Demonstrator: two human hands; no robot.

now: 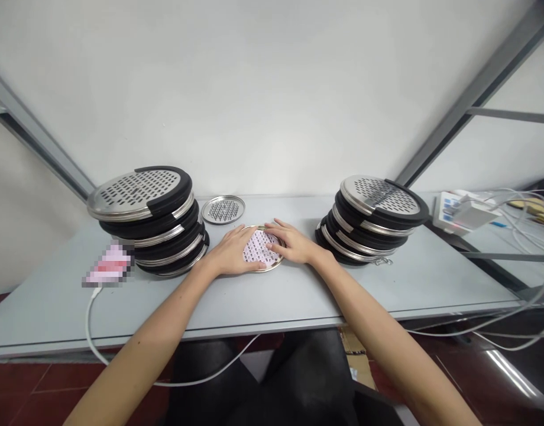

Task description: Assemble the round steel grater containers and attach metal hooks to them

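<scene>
Evidently, left hand [230, 253] and right hand [297, 244] touch the round disc [256, 248], fingers [281, 231] extended and loosely parted.

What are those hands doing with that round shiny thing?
A person has both hands on a round metal-rimmed disc lying on the gray table. The left hand rests on its left side, the right hand on its right, and a pinkish, dark-flecked middle shows between them. Just behind lies a metal disc full of holes. On either side stands a pile of black-and-silver discs: the left stack and the right stack.
</scene>
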